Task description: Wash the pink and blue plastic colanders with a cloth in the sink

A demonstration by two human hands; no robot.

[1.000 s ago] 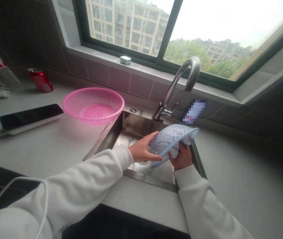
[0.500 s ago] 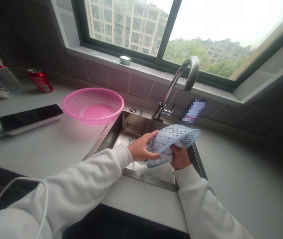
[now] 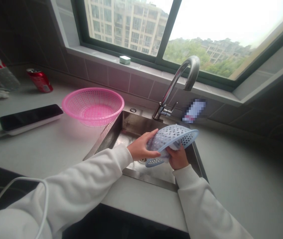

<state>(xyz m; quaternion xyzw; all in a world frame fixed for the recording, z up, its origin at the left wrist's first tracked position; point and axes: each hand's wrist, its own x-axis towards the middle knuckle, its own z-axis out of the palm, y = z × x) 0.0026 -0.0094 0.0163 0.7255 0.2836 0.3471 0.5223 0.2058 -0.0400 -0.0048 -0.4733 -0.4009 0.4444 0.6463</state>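
Over the steel sink I hold a light blue plastic colander tipped on its side, its opening facing right and toward me. My left hand grips its outer left side, thumb near the rim. My right hand reaches into the opening, its fingers closed on a whitish cloth pressed to the inner wall. The colander hides part of the cloth and some of the right fingers.
Behind the sink rises a chrome faucet. Left of it are a pink plastic basket, a black-topped device, a red can and a plastic bottle. A small pale box sits on the windowsill.
My right hand has shifted slightly left and up inside the colander with the cloth. The colander has moved a touch to the left; my left hand keeps its hold.
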